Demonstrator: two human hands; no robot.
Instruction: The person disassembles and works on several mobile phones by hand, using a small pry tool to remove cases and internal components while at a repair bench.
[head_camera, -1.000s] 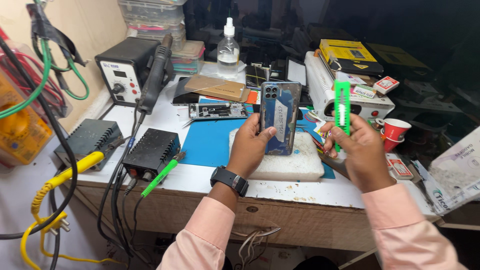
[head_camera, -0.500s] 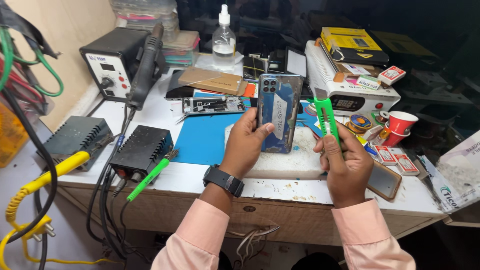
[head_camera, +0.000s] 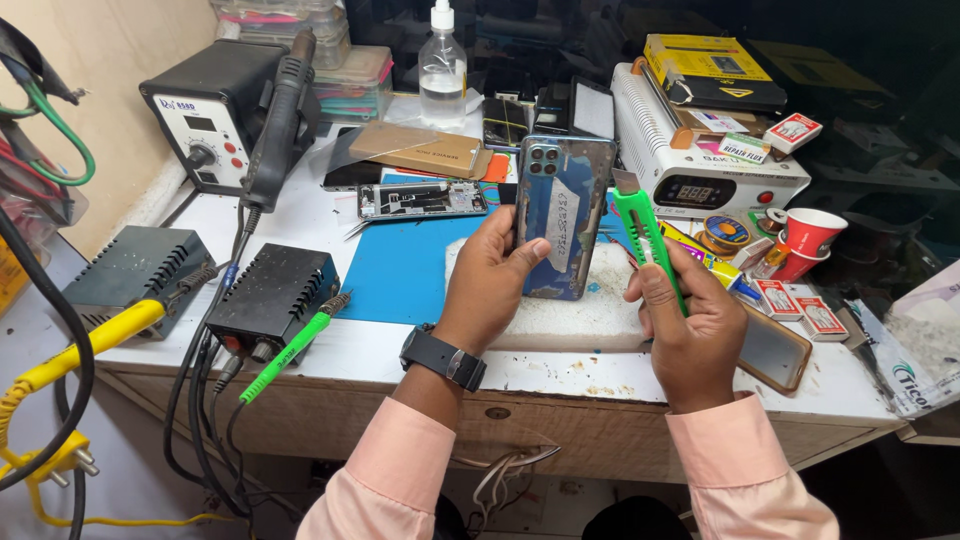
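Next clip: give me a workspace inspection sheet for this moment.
Surface: white bench with blue mat and white foam pad.
Job's things: blue phone, back facing camera; green utility knife.
Clutter: red cup, clear bottle, opened phone.
Hands: left hand holds the phone upright; right hand holds the knife, blade up.
Cables: yellow cable, black leads.
Surroundings: hot-air station, white machine.
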